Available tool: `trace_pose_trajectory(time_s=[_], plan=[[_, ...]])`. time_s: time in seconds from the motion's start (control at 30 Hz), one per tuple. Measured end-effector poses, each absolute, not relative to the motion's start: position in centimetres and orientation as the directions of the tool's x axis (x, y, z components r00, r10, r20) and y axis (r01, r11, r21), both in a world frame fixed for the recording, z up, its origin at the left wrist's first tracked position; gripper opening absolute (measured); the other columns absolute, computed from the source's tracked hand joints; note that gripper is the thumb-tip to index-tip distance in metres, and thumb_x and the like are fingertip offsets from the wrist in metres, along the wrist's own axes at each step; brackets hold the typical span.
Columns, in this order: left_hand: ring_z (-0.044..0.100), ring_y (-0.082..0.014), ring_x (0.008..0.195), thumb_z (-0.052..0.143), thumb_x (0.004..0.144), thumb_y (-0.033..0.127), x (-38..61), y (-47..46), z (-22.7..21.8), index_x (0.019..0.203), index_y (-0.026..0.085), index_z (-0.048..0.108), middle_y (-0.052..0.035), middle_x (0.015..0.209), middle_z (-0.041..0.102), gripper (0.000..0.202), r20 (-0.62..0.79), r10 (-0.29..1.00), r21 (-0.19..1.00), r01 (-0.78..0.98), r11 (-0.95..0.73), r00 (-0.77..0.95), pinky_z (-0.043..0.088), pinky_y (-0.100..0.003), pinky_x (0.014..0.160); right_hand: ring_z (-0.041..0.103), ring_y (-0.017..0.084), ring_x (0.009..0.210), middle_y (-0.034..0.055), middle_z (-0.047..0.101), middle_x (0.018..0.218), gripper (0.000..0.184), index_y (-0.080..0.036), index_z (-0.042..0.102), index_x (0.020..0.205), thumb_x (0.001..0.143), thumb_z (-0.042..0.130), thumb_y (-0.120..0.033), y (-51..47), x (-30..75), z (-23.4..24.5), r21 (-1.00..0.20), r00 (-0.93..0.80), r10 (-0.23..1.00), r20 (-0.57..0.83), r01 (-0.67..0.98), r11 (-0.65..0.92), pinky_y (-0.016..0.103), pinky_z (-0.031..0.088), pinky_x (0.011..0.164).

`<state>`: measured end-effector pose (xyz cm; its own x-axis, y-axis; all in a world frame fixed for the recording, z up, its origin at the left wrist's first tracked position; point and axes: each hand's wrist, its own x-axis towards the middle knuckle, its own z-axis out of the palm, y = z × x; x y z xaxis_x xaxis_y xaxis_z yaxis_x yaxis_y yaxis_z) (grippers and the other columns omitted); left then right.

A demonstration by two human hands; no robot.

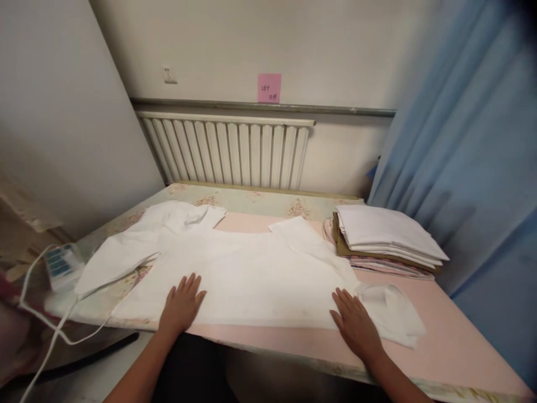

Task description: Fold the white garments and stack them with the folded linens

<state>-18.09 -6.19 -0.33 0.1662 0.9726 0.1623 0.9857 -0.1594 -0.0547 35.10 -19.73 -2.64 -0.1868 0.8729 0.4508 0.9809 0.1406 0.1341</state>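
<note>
Our left hand [182, 302] lies palm down, fingers straight and slightly spread, pointing away from us and a little to the right, with the thumb toward the middle; it is open and grips nothing. Our right hand [356, 322] mirrors it, open and flat with nothing in its grasp, its fingers pointing away and to the left. Both forearms come in from the near edge, angled outward toward our elbows. Under the left hand and at the fingers of the right lies a white garment [255, 280], spread on the desk [453, 330] before us. Its long axis runs left to right, one straight edge facing us along the near side; one sleeve [121, 260] slants toward the near left, and a crumpled white part [394, 313] lies just beyond the right hand. Behind that, we see a stack of folded cloth [390, 235], white on top, with brown and patterned layers below. A white cord [54, 330] loops at the left, a blue curtain [470, 140] hangs at the right, and a radiator [230, 151] stands beyond the desk.
</note>
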Motion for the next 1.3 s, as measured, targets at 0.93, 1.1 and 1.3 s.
trace_pose_trajectory(time_s=[0.93,1.1,1.3], plan=[[0.022,-0.032,0.143,0.035,0.091,0.04,-6.0,0.7,-0.5,0.143,0.02,0.041,-0.0064,0.153,0.032,0.056,0.24,0.961,0.196,0.963,-0.185,0.136,0.018,-0.057,0.115,0.07,0.025,0.09,0.0061,0.073,0.103,0.038,-0.025,0.071,0.103,0.091,0.044,-0.05,-7.4,28.8,1.2,-0.306,-0.02,0.899,0.437,0.937,0.17,0.035,0.058,0.078],[0.025,-0.0321,0.143,0.039,0.09,0.042,-5.7,1.2,-1.5,0.142,0.021,0.044,-0.0095,0.152,0.033,0.056,0.271,0.955,0.29,0.935,-0.202,0.122,0.022,-0.058,0.115,0.068,0.02,0.067,0.0024,0.072,0.079,0.029,-0.022,0.067,0.099,0.089,0.042,-0.034,6.3,14.8,7.1,-0.58,-0.134,0.961,0.242,0.774,0.253,0.032,0.054,0.068],[0.021,-0.0308,0.144,0.04,0.09,0.043,-5.8,1.7,-2.1,0.143,0.017,0.041,-0.0115,0.154,0.029,0.059,0.186,0.971,0.353,0.912,-0.209,0.151,0.023,-0.056,0.117,0.062,0.018,0.093,0.0043,0.07,0.099,0.023,-0.02,0.068,0.098,0.084,0.05,-0.021,18.0,1.0,7.2,-0.469,-0.299,0.94,0.163,0.815,0.341,0.028,0.042,0.084]])
